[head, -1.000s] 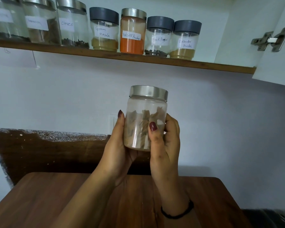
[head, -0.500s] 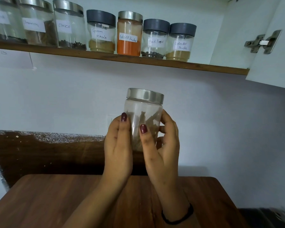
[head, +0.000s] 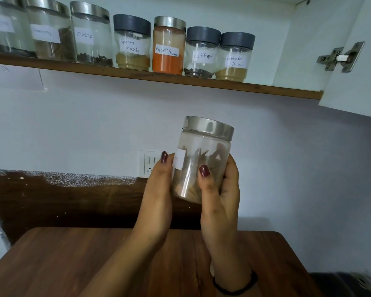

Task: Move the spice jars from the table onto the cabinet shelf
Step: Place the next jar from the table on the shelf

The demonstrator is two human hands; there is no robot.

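Observation:
A clear spice jar (head: 204, 155) with a silver lid and brown bark pieces inside is held in the air above the wooden table (head: 73, 264), tilted slightly right. My left hand (head: 156, 198) grips its left side, thumb by a white label that shows at the jar's left edge. My right hand (head: 221, 194) grips its right side, thumb across the front. The cabinet shelf (head: 266, 87) above holds a row of several labelled jars, ending with the coriander powder jar (head: 234, 56) on the right.
Bare shelf space lies right of the coriander jar, up to the cabinet side wall. The open white cabinet door (head: 356, 78) with a metal hinge (head: 338, 57) hangs at upper right. A wall socket (head: 148, 163) sits behind the hands.
The jar has been turned in my hands, bringing a white label into sight at its left edge. Jar and hands have shifted slightly right and the jar now tilts.

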